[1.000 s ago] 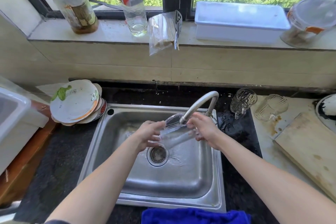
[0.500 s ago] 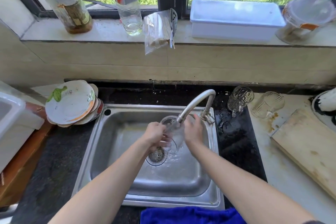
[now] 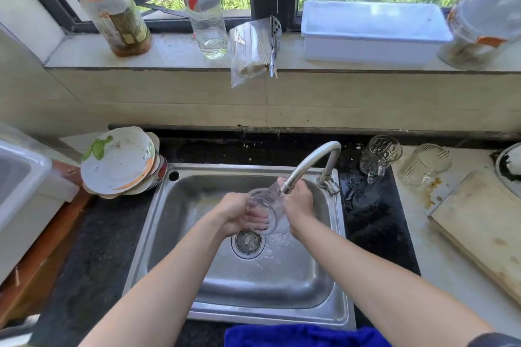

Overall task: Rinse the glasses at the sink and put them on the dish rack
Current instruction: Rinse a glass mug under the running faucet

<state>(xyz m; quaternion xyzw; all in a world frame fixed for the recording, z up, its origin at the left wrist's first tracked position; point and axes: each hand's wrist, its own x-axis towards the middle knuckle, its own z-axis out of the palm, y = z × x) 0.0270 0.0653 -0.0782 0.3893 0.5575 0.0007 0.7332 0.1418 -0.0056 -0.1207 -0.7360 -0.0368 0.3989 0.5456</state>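
Centre frame, over the sink (image 3: 197,234): glass (image 3: 263,210) now tipped mouth-left under the faucet (image 3: 307,166). Left hand (image 3: 239,215) fingers inside, right hand (image 3: 298,205) clamps base. Rinse ongoing; rack placement pending.

No wording can be read anywhere. The clear bottle (image 3: 203,5) on the windowsill carries a red and white label, and the red-capped jar (image 3: 112,13) a brownish one, both seemingly printed but too blurred to make out.
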